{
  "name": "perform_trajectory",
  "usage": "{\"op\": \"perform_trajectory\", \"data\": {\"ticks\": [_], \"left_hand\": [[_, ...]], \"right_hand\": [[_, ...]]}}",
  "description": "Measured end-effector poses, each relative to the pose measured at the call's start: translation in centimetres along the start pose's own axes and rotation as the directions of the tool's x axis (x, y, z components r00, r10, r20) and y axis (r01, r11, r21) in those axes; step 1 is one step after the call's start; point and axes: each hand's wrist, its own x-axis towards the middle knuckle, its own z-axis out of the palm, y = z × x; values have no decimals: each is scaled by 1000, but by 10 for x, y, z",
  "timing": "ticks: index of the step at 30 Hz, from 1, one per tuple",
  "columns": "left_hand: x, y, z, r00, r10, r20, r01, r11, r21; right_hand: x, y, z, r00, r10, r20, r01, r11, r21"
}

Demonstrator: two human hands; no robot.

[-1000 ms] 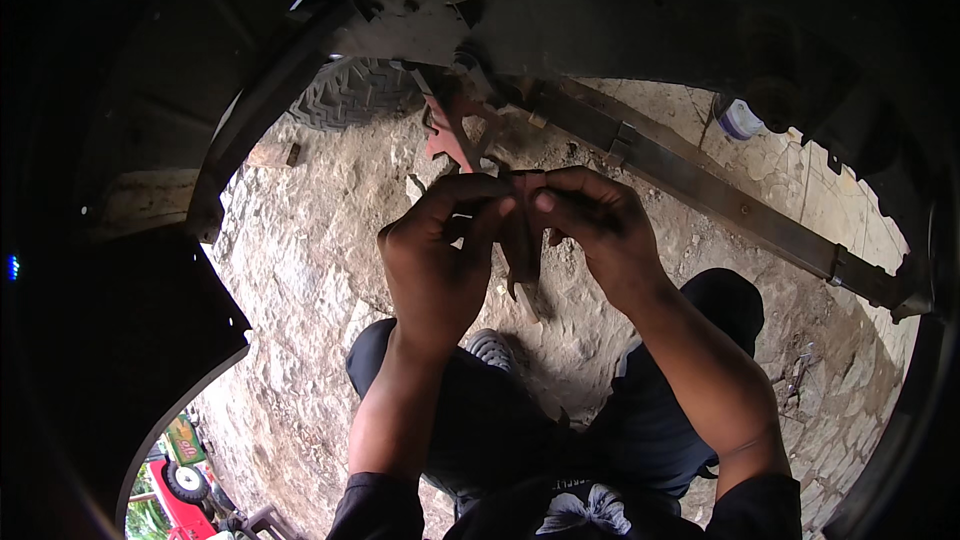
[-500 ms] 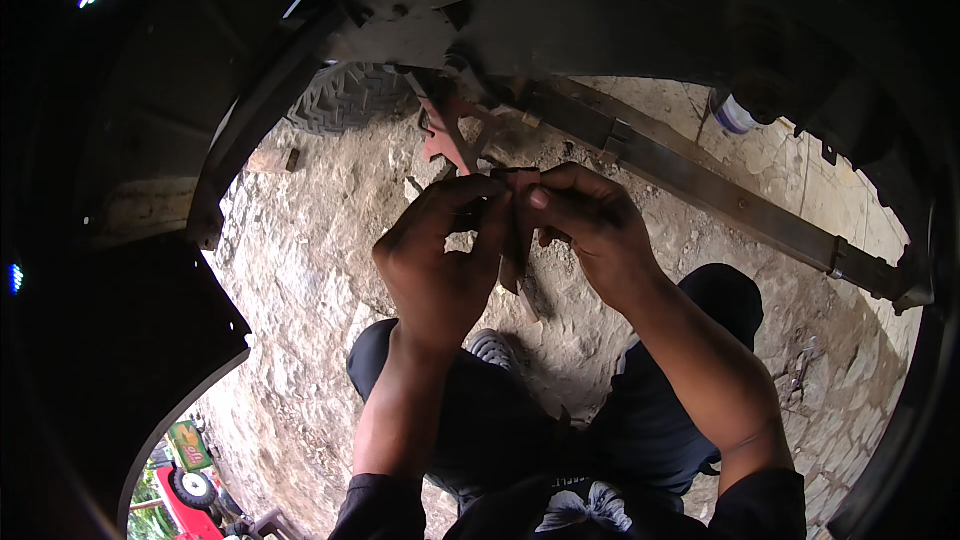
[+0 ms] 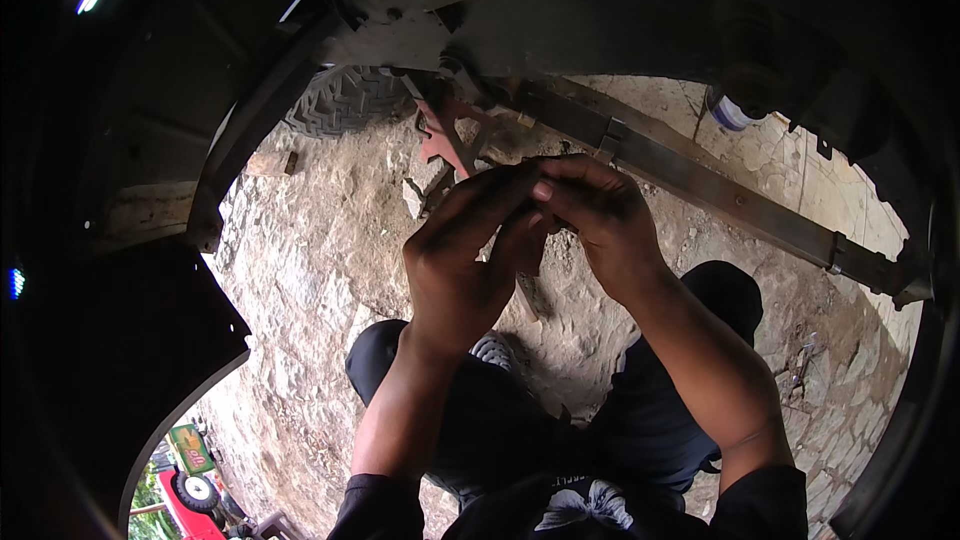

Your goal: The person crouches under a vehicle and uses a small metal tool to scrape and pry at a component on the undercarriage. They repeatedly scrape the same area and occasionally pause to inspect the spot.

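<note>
In front of my knees both hands meet, fingers pinched together. My left hand (image 3: 465, 245) is closed, its fingers curled over a thin brown strip (image 3: 531, 258). Only a small part of that strip shows, below the left fingers; the rest is hidden. From the other side my right hand (image 3: 605, 225) pinches the top of the same piece, thumb against the left fingertips. Just beyond the hands stands a reddish metal stand (image 3: 445, 140), with a grey stone block (image 3: 425, 188) beside its foot.
Dark vehicle bodywork (image 3: 600, 25) arches overhead. A long metal bar (image 3: 720, 195) slants down to the right. A treaded tyre (image 3: 345, 100) lies beyond, and a white-and-purple container (image 3: 735, 115) stands far right. A slim metal tool (image 3: 803, 365) rests on the rough ground (image 3: 300, 270).
My left hand has moved right and slightly up, its fingers folding over the strip, which is now mostly covered. My right hand has shifted only slightly.
</note>
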Motion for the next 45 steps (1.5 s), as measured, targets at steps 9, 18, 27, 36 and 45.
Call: {"op": "perform_trajectory", "data": {"ticks": [9,18,27,36,45], "left_hand": [[-7,-7,6,933,-325,151,356,888,-290],[-12,3,11,868,-443,222,488,844,-223],[-10,-3,9,808,-516,284,589,702,-401],[-25,-13,21,908,-418,31,372,769,-519],[-22,-11,21,876,-483,-14,430,792,-434]], "right_hand": [[5,2,-4,989,24,-148,-19,999,29],[6,4,-1,981,-89,-173,83,996,-42],[10,4,2,979,-116,-170,109,993,-54],[9,2,-1,986,-74,-149,61,994,-87],[14,15,0,957,-200,-211,146,958,-246]]}}
